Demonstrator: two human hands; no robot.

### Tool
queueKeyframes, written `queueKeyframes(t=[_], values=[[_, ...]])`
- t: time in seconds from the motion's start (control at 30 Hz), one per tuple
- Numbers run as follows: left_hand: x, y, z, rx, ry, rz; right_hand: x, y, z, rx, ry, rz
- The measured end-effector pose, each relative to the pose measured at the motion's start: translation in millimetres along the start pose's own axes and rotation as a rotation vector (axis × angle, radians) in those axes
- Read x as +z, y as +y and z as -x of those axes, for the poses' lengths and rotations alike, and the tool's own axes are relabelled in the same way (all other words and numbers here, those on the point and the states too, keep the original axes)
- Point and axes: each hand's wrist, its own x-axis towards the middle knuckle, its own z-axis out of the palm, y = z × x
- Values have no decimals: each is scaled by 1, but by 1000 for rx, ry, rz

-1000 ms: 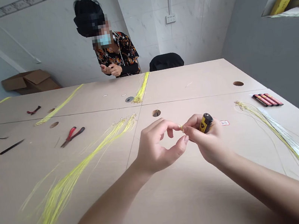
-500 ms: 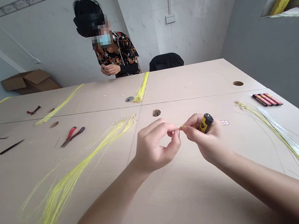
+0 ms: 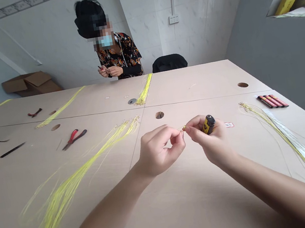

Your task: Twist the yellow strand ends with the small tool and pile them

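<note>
My left hand [image 3: 160, 152] and my right hand [image 3: 207, 140] meet above the middle of the beige table [image 3: 183, 201]. Both pinch a thin yellow cord [image 3: 184, 127] between thumb and forefinger, fingertips almost touching. In the right palm I also grip a yellow and black lighter [image 3: 208, 123], its dark top sticking up. The rest of the cord is too fine to follow.
A long bundle of yellow cords [image 3: 72, 176] lies left of my hands, another bundle [image 3: 293, 142] at the right. Red-handled pliers [image 3: 73, 138], a dark blade [image 3: 12, 150], and red sticks [image 3: 273, 101] rest on the table. A person [image 3: 113, 47] works at the far side.
My left fingers have closed from a loose ring into a tight pinch at the cord, and the hands drew slightly together. The person opposite raised their hands a little.
</note>
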Motion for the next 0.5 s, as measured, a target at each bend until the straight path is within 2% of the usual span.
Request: queueKeyframes(t=[0.5], values=[[0, -1, 0, 1, -3, -59, -1, 0, -4, -1, -6, 72]])
